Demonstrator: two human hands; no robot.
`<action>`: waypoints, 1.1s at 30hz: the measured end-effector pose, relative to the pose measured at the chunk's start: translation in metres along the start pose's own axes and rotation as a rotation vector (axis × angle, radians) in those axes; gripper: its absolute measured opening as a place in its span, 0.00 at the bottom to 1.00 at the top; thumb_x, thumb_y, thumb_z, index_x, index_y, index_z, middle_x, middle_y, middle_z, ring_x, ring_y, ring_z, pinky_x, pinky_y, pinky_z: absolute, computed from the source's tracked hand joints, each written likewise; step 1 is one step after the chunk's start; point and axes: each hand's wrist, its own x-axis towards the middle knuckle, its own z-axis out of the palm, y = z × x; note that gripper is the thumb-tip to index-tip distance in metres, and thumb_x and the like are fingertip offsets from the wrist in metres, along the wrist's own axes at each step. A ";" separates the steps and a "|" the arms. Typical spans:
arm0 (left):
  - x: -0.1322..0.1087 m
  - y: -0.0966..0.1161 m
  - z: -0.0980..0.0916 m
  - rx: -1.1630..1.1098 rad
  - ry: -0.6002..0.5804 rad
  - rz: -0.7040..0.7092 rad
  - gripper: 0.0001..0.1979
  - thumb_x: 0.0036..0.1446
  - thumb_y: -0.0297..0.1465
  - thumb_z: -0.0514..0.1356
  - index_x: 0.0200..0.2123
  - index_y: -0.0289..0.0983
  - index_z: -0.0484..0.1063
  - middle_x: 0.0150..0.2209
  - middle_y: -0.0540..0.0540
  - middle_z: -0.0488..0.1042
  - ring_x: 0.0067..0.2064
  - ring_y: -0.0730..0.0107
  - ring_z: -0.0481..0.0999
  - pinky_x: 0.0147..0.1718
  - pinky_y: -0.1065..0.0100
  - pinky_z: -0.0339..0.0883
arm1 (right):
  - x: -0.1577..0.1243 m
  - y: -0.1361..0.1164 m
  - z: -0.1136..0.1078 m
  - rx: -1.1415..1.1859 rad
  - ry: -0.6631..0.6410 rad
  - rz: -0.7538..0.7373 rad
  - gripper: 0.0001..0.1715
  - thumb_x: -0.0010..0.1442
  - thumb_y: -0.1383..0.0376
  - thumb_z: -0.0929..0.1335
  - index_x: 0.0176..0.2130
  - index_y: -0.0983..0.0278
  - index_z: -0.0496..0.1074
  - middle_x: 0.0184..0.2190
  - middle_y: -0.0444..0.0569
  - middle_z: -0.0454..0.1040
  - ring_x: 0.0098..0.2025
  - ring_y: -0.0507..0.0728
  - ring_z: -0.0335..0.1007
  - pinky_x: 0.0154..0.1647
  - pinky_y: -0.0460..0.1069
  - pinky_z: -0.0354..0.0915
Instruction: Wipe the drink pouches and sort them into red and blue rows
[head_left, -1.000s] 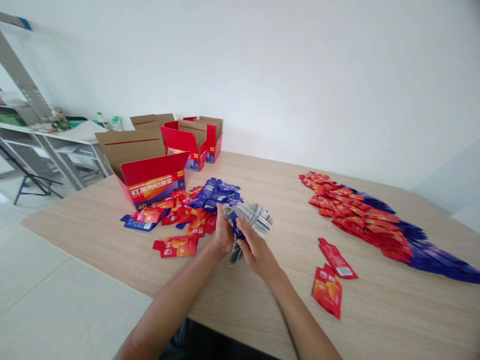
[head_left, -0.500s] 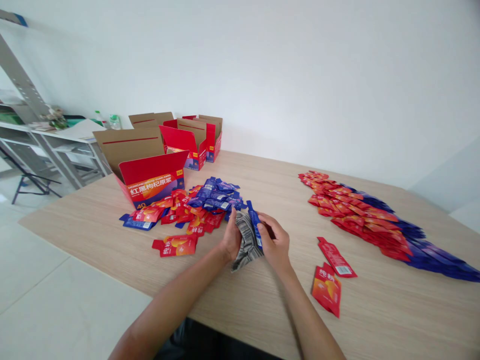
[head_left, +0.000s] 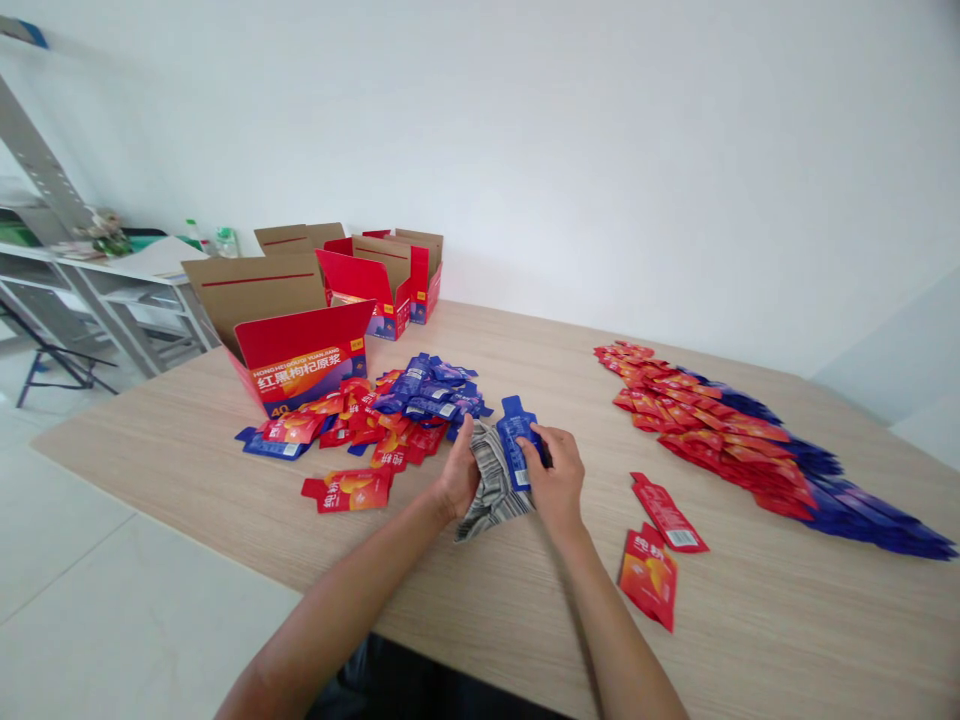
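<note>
A grey striped cloth [head_left: 491, 490] is held in my left hand [head_left: 459, 477], its thumb pointing up along the cloth's edge. My right hand [head_left: 556, 478] pinches a blue pouch [head_left: 516, 440] by its right side, with the spout end up and printed text facing me. The pouch's left edge lies against the cloth. Just beyond my left hand is a loose heap of blue pouches [head_left: 435, 390] and red pouches [head_left: 360, 415]. Two red pouches lie right of my right hand, one with a barcode [head_left: 670, 513] and one with orange fruit printed on it [head_left: 649, 577].
An open red carton [head_left: 300, 362] stands behind the heap, with more open cartons [head_left: 382, 290] further back by the wall. Overlapping rows of red pouches [head_left: 712, 430] and blue pouches [head_left: 877, 515] stretch along the table's right side. Beyond the left table edge are grey desks [head_left: 142, 280].
My right hand has turned the blue pouch from nearly edge-on to broad side facing me. The cloth has shifted slightly down and left with my left hand.
</note>
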 end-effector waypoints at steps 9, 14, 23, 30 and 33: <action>0.001 -0.007 0.001 -0.051 -0.042 -0.044 0.40 0.62 0.59 0.49 0.59 0.32 0.72 0.49 0.34 0.80 0.51 0.48 0.79 0.58 0.51 0.63 | -0.005 0.001 0.003 -0.109 -0.115 -0.060 0.19 0.70 0.56 0.63 0.51 0.62 0.75 0.47 0.57 0.72 0.50 0.63 0.68 0.54 0.63 0.67; 0.002 -0.001 0.003 -0.069 -0.015 0.021 0.38 0.62 0.59 0.50 0.57 0.32 0.73 0.49 0.36 0.80 0.51 0.50 0.79 0.58 0.54 0.64 | -0.011 0.004 0.009 -0.176 -0.124 -0.130 0.19 0.70 0.56 0.63 0.53 0.62 0.73 0.48 0.58 0.70 0.49 0.63 0.66 0.52 0.62 0.67; -0.003 0.034 0.001 -0.109 0.063 0.205 0.43 0.61 0.63 0.44 0.54 0.31 0.74 0.46 0.34 0.80 0.49 0.47 0.79 0.55 0.50 0.67 | -0.009 -0.002 0.008 -0.322 -0.119 -0.364 0.16 0.70 0.58 0.65 0.52 0.62 0.72 0.48 0.59 0.71 0.49 0.63 0.67 0.49 0.60 0.65; -0.004 0.031 0.002 -0.111 0.023 0.162 0.43 0.60 0.63 0.45 0.54 0.31 0.74 0.46 0.34 0.80 0.49 0.47 0.79 0.54 0.50 0.66 | -0.011 0.002 0.006 -0.274 -0.104 -0.371 0.13 0.68 0.61 0.67 0.51 0.60 0.72 0.54 0.58 0.69 0.55 0.64 0.66 0.55 0.62 0.62; -0.003 0.025 0.003 -0.104 0.016 0.137 0.42 0.60 0.62 0.46 0.54 0.31 0.74 0.46 0.35 0.80 0.48 0.48 0.79 0.53 0.52 0.67 | -0.013 0.004 0.007 -0.221 -0.096 -0.374 0.13 0.68 0.62 0.68 0.51 0.59 0.72 0.55 0.56 0.70 0.56 0.63 0.66 0.56 0.62 0.62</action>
